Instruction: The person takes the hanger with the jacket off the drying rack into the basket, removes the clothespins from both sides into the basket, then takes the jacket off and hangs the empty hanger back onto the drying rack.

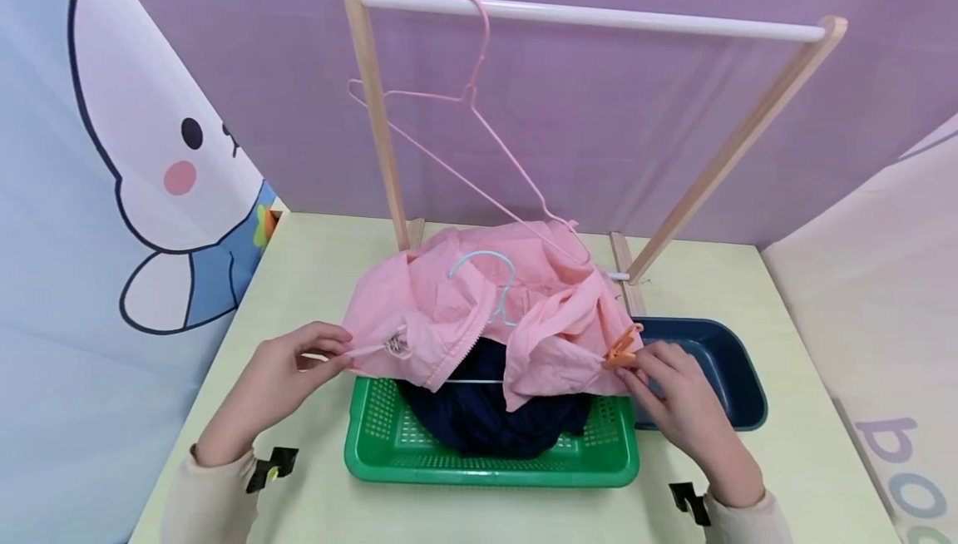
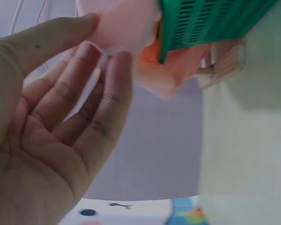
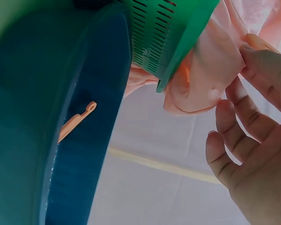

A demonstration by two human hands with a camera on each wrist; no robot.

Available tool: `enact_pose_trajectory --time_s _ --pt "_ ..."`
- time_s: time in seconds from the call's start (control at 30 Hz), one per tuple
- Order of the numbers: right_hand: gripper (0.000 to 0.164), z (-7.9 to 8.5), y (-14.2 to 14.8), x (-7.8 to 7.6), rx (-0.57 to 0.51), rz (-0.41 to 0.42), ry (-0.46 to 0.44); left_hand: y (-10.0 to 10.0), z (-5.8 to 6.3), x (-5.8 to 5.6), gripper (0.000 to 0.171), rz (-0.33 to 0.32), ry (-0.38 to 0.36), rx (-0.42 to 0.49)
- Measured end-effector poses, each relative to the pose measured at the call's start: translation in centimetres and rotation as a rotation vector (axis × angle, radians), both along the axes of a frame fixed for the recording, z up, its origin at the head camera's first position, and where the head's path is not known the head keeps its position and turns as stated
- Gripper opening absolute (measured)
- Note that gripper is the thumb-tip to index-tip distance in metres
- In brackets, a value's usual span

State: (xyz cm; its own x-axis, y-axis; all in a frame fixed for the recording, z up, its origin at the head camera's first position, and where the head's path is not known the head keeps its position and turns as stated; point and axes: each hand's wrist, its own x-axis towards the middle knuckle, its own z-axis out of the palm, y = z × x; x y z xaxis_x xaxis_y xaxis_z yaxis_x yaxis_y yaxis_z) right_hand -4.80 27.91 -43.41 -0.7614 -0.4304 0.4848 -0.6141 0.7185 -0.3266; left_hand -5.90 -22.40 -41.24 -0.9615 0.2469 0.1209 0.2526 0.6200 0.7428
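Observation:
A pink zip-front jacket (image 1: 449,303) lies spread over the back of a green basket (image 1: 494,476), with a light blue hanger (image 1: 486,254) hook rising from its neck. At the jacket's left edge, my left hand (image 1: 288,369) pinches the pink fabric between thumb and fingers, beside a small whitish patterned patch. On the opposite side my right hand (image 1: 677,394) pinches an orange clothespin (image 1: 621,348) that sits on the jacket. Dark navy cloth (image 1: 486,419) fills the basket below, partly covered by the jacket.
Behind stands a wooden rack with a white rod (image 1: 599,16); an unloaded pink hanger (image 1: 479,53) hangs on it, its lower end over the jacket. Right of the basket sits a dark blue tub (image 1: 737,378), with another orange clothespin (image 3: 77,123) inside. Curtains border the table.

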Motion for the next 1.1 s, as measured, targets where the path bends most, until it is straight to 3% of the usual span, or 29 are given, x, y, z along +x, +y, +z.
enact_pose_trajectory --time_s 0.13,0.33,0.47,0.77,1.1 --pt "0.010 0.0 0.0 -0.1 -0.076 -0.002 -0.017 -0.6 -1.0 -0.1 0.024 -0.009 -0.053 0.139" --pt "0.041 0.5 0.1 -0.4 -0.301 -0.030 -0.109 -0.8 -1.3 -0.3 0.027 0.007 -0.130 0.231" --pt "0.048 0.8 0.2 -0.6 -0.388 -0.049 -0.186 -0.9 -1.5 -0.3 0.028 0.017 -0.176 0.274" --pt "0.041 1.3 -0.2 -0.6 -0.489 -0.022 -0.260 -1.1 -1.9 -0.5 0.034 0.011 -0.232 0.351" --pt "0.034 1.1 -0.9 -0.5 -0.474 -0.061 -0.185 -1.3 -2.1 -0.7 0.036 -0.003 -0.254 0.370"
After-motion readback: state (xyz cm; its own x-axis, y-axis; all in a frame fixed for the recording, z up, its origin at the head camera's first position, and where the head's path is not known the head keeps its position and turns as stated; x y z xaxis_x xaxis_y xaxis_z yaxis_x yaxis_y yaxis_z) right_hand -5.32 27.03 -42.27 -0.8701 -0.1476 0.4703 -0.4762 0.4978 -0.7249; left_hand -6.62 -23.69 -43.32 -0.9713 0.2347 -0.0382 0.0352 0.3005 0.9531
